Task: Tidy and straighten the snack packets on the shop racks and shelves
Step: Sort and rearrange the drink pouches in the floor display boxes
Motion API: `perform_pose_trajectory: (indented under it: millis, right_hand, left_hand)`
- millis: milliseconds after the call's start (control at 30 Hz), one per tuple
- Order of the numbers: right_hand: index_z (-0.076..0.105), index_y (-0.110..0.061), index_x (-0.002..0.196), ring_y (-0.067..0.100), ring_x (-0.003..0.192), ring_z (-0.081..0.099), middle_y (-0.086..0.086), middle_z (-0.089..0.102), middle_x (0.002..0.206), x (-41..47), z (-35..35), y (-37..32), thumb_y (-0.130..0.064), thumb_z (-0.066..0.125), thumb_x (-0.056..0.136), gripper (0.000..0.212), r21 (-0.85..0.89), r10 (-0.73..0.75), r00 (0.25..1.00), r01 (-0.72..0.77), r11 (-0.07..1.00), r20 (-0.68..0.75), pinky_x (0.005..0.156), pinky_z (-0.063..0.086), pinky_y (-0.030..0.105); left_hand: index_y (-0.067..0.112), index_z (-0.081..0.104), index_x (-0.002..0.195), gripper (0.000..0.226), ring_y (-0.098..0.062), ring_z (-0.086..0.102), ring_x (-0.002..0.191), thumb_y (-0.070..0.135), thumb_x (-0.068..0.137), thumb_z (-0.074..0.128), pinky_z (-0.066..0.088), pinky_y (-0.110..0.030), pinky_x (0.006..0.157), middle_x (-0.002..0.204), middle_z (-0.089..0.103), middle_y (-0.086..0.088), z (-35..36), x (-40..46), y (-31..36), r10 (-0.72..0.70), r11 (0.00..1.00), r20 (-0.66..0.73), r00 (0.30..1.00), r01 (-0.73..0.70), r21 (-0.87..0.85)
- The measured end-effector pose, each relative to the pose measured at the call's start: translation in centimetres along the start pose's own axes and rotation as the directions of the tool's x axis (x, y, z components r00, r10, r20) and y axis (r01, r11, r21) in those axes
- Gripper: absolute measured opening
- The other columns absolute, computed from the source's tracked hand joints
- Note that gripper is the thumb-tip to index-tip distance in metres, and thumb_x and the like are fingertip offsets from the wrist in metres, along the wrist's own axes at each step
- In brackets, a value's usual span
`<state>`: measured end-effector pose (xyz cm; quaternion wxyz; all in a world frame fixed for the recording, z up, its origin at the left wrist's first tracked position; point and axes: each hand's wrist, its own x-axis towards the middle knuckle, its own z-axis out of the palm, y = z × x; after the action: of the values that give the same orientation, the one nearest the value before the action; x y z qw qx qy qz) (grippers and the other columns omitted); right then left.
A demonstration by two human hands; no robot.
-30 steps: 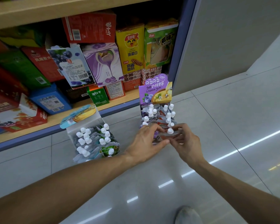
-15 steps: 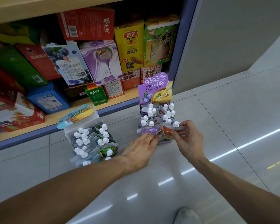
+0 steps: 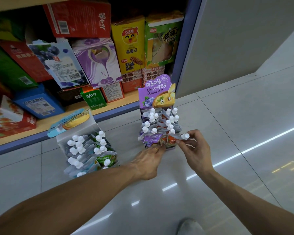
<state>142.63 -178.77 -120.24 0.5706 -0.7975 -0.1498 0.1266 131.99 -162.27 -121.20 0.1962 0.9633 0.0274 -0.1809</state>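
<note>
A purple display box (image 3: 157,94) of spouted cheese-jam pouches stands on the floor tiles by the shelf end. My right hand (image 3: 196,150) pinches an orange pouch (image 3: 174,139) with a white cap at the box's front right corner. My left hand (image 3: 148,160) reaches to the box's front edge, fingers pressing against the front pouches beside a purple pouch (image 3: 151,139). To the left sits a second, white display box (image 3: 78,133) with green and blue pouches, some spilling over its front.
The bottom wooden shelf (image 3: 41,122) holds leaning, disordered snack boxes: red, blue, purple, yellow and green. A blue shelf upright (image 3: 185,65) and a grey wall panel stand on the right. My shoe (image 3: 190,226) shows at the bottom on the glossy tiles.
My right hand has lifted the orange pouch slightly outward at the box's front right. My left hand slid down from the pouches to the box's front edge.
</note>
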Motion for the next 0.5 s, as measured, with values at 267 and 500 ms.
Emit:
perform_pose_trajectory:
  millis: [267, 500]
  right_hand:
    - [0.053, -0.027, 0.089, -0.001, 0.075, 0.07, -0.012, 0.073, 0.083, 0.5, 1.4, 1.0, -0.015, 0.082, 0.084, 0.031, -0.199, 0.008, 0.996, 0.011, 0.98, 0.091, 0.064, 0.052, 0.012]
    - [0.052, -0.02, 0.088, 0.021, 0.072, 0.064, -0.006, 0.066, 0.076, 1.3, 2.6, 1.9, -0.022, 0.082, 0.082, 0.03, -0.411, 0.096, 0.994, -0.064, 0.909, 0.059, 0.062, 0.045, 0.029]
  left_hand:
    - [0.011, 0.021, 0.159, 0.083, -0.034, 0.042, 0.131, -0.001, 0.085, 0.058, 0.047, -0.046, 0.103, 0.158, 0.026, -0.012, -0.4, -0.9, 0.3, 0.0, 0.985, -0.101, 0.995, 0.018, 0.174]
    - [0.01, 0.019, 0.16, 0.092, -0.031, 0.033, 0.139, 0.006, 0.079, 0.063, 0.044, -0.043, 0.112, 0.161, 0.026, -0.011, 1.1, -0.9, -0.4, -0.026, 0.992, -0.047, 0.999, 0.032, 0.121]
